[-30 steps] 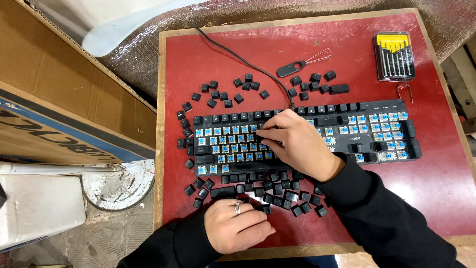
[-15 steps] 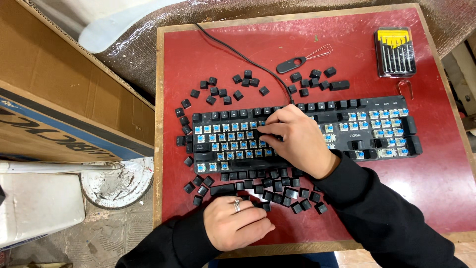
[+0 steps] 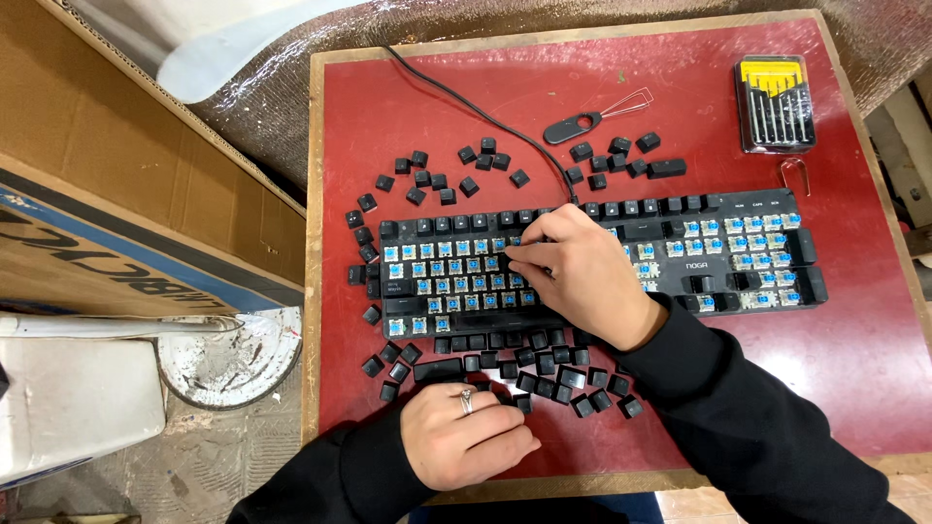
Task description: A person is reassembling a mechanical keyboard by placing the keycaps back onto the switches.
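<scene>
far left, off the table: brown cardboard box (image 3: 107,184) leaning along the left edge, white paint-flecked bucket lid (image 3: 231,354) on the concrete floor below it.

on the red table (image 3: 408,116), wood-framed: loose black keycaps (image 3: 442,175) scattered toward the upper left corner and down the left edge, a thicker drift of keycaps (image 3: 544,364) along the near edge, just below the keyboard.

near edge, left of centre: left hand (image 3: 466,434), ring on one finger, resting on the table among the nearest keycaps; fingers curled inward and together, whether anything sits inside them cannot be told.

centre of the table: black keyboard (image 3: 680,257) lying flat and lengthwise, most caps stripped off to bare blue switches (image 3: 456,270), top row and a few right-side keys capped. black cable (image 3: 466,102) running from its back edge up to the far edge.

over the keyboard's middle: right hand (image 3: 578,272), black sleeve, palm down, fingertips (image 3: 515,254) bunched together and pressed onto the switch rows near the top; what lies under them hidden.

far edge, centre: wire keycap puller (image 3: 587,118) with black handle, small cluster of keycaps (image 3: 621,155) just below it.

upper right corner: case of small screwdrivers (image 3: 774,102), yellow and black, with a thin metal clip (image 3: 798,173) just beneath, near the keyboard's right end.
</scene>
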